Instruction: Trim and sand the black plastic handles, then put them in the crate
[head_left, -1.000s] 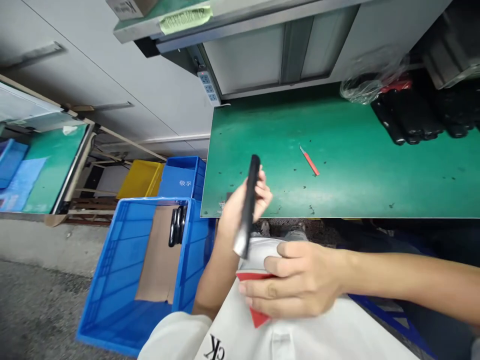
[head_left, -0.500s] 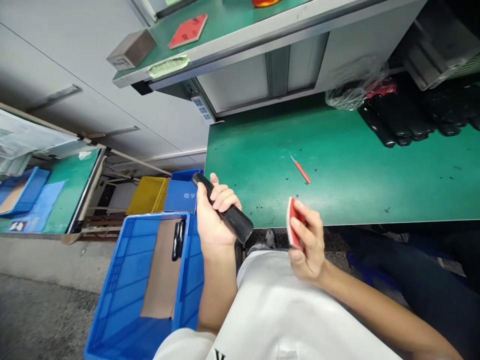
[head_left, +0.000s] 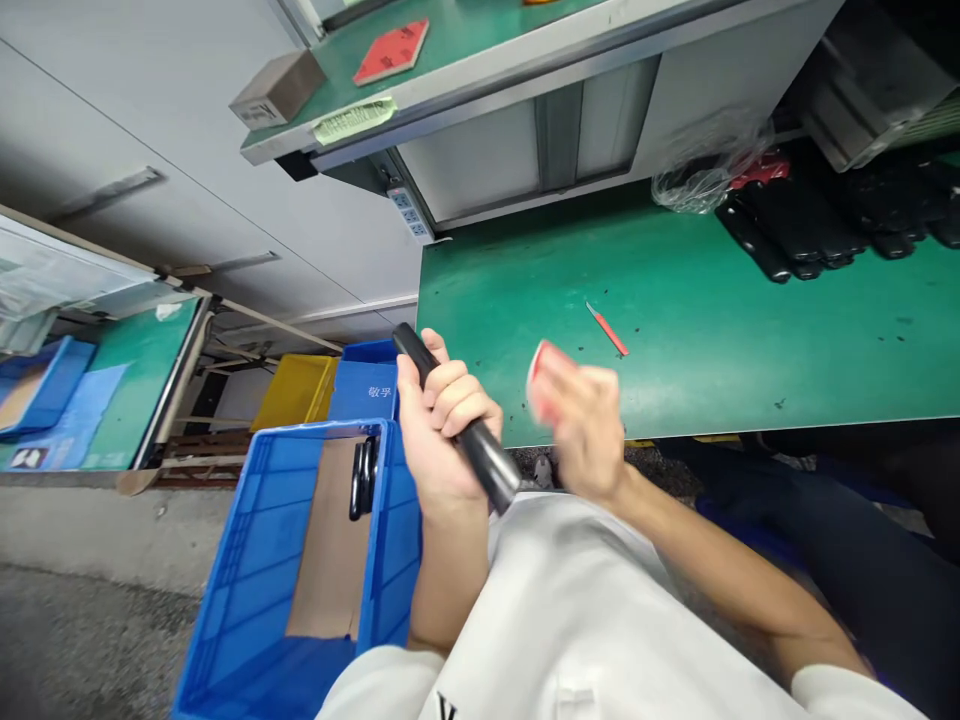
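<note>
My left hand [head_left: 450, 425] is wrapped round a black, tube-like handle [head_left: 491, 468], tilted with its wider end down towards me. To its right, my right hand [head_left: 589, 430] is closed on a thin red pad [head_left: 540, 380] with a pale edge, like a sanding sponge. Motion smears this hand and the pad; a small gap separates them from the handle. A small red-handled blade [head_left: 609, 332] lies on the green table [head_left: 697, 350] beyond my hands.
A blue crate [head_left: 225, 600] at my left holds cardboard and several black handles [head_left: 361, 480]. More black pieces [head_left: 795, 225] lie at the table's right, by a clear plastic bag [head_left: 686, 185]. Overhead, a shelf [head_left: 480, 85] carries a red square pad [head_left: 391, 52] and a brown block [head_left: 277, 88].
My right hand has swung left and up with the red pad, closer to the handle. My left hand has shifted slightly right, and the handle has turned a little. The view has moved slightly.
</note>
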